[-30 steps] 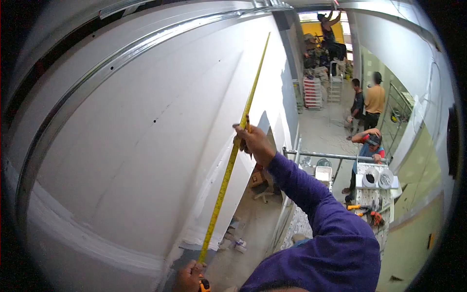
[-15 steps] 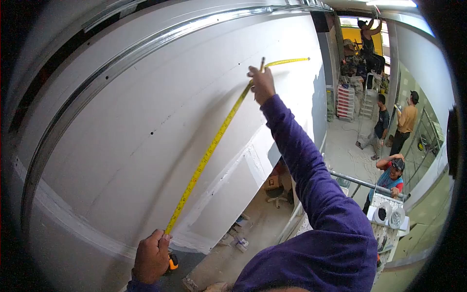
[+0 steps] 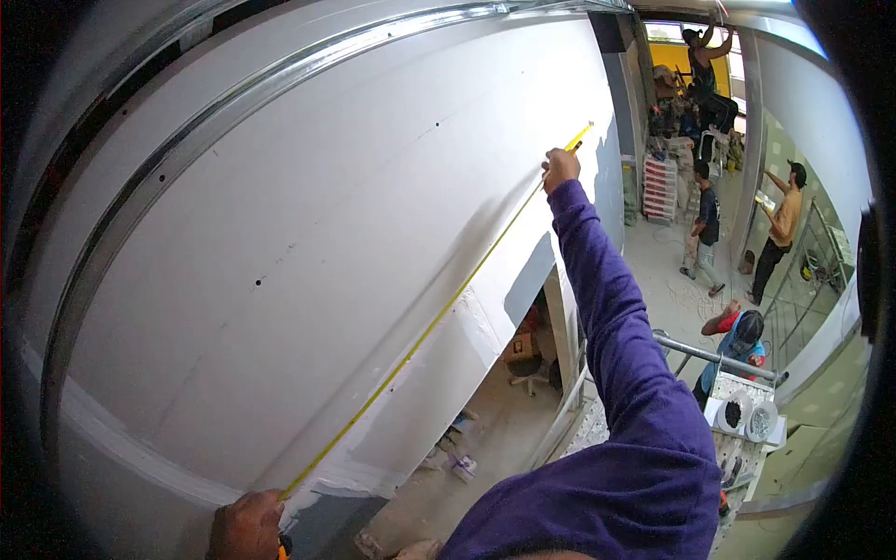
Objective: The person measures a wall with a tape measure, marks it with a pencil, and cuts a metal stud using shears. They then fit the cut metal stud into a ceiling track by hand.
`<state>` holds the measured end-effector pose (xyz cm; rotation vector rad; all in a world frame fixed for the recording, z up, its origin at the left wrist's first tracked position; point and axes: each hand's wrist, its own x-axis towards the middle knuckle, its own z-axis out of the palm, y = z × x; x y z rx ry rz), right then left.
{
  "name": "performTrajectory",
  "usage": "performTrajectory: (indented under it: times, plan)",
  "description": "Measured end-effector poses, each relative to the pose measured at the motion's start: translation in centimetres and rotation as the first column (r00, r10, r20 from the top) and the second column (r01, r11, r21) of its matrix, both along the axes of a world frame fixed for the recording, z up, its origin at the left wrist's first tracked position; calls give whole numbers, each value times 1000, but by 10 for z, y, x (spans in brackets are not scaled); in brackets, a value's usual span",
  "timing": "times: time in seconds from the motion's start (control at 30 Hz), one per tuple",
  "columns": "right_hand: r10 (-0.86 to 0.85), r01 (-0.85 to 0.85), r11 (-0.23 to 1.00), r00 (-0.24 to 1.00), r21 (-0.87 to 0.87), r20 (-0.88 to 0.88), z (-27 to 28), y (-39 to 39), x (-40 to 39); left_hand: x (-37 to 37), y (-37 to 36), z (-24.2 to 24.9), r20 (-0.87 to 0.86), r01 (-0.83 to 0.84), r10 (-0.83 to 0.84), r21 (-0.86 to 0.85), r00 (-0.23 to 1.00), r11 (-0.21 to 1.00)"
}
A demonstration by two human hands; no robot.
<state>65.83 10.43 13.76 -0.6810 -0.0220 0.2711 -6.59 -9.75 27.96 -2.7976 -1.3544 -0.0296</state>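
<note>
A yellow tape measure blade (image 3: 439, 317) runs diagonally across a white drywall panel (image 3: 308, 233). My right hand (image 3: 560, 170), at the end of a purple sleeve, pinches the blade's far end against the wall near the panel's right edge. My left hand (image 3: 245, 525) is at the bottom of the view, closed around the orange tape measure case (image 3: 281, 548), which is mostly hidden. The blade lies flat and taut between both hands.
A metal track (image 3: 187, 140) runs above the panel. Below right is a scaffold rail (image 3: 714, 357) and a platform with buckets (image 3: 747, 417). A person leans on the scaffold, two others stand on the floor beyond, another works high up at the back.
My right hand has slid further right along the wall, stretching the blade out flat and straight. My left hand has dropped lower in view.
</note>
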Motion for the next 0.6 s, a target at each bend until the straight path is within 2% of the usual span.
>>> performTrajectory:
  times: [0.07,0.17,0.2,0.23,0.27,0.3,0.33,0.37,0.47,0.57,0.6]
  plan:
    - [-12,11,1000,999,-6,-31,24,-5,0,-8,15,-12,9,52,-52,18,999,998]
    - [5,-11,996,997,86,71,39,9,21,-5,16,-12,188,62,-67,29,980,998]
    - [38,-38,999,996,6,80,59,-1,10,-5,17,-12,167,-22,15,41,986,999]
    - [-3,19,999,958,-50,288,57,18,25,-4,19,-13,150,-109,100,52,984,993]
    - [27,-10,999,941,-50,337,65,24,25,-3,20,-15,134,-196,186,64,973,978]
    - [55,-39,998,921,-49,386,74,29,24,5,20,-16,156,-181,165,99,974,978]
    - [147,-155,988,948,4,283,103,12,-4,18,18,-16,175,-165,140,133,975,977]
    - [162,-192,980,916,46,368,113,16,-12,29,19,-14,193,-148,114,168,974,975]
    - [209,-201,978,898,-62,388,158,26,-38,52,28,-3,187,-125,99,135,977,983]
    - [189,-204,979,891,-9,414,190,33,-42,74,32,8,182,-157,122,191,976,969]
    - [198,-190,980,893,-62,404,200,32,-40,77,32,11,200,-176,138,186,970,967]
